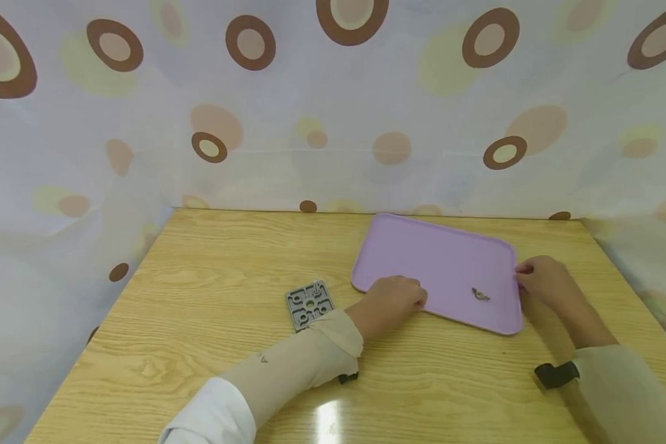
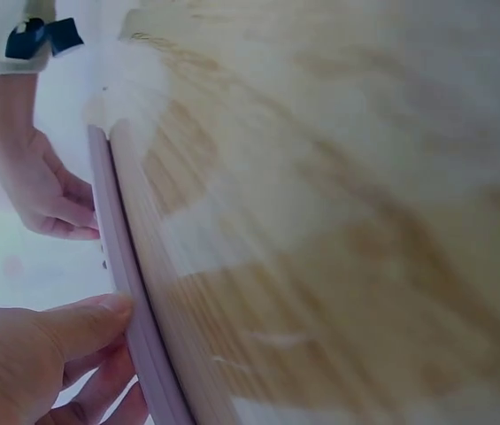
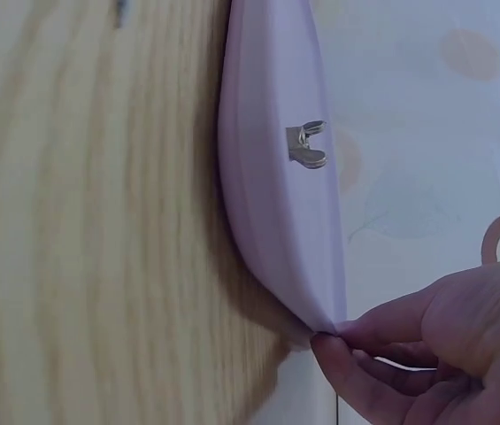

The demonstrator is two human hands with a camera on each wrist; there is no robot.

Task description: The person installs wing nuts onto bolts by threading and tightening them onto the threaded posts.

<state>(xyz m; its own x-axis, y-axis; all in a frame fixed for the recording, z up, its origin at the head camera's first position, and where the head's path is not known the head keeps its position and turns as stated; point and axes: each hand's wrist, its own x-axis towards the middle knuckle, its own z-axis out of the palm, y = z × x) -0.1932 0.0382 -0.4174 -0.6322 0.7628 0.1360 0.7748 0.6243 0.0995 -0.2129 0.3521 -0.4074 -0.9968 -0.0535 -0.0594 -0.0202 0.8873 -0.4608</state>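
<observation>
A light purple tray (image 1: 422, 253) lies at an angle on the wooden table. My left hand (image 1: 391, 302) is at its front edge; in the left wrist view, thumb and curled fingers pinch the rim (image 2: 121, 230). At the right end, my right hand (image 1: 544, 280) grips the short side, thumb and forefinger pinching the rim near the corner in the right wrist view. A small brass-coloured wing nut (image 1: 480, 294) sits on the tray, towards its right end; its two wings show in the right wrist view.
Left of the tray lies a grey square plate (image 1: 300, 302) with moulded recesses and a centre hole, partly covered by my left sleeve. A small pale piece (image 1: 317, 287) is at its far corner. Patterned cloth (image 1: 344, 172) stands behind the wooden table (image 1: 200, 296) and along both sides.
</observation>
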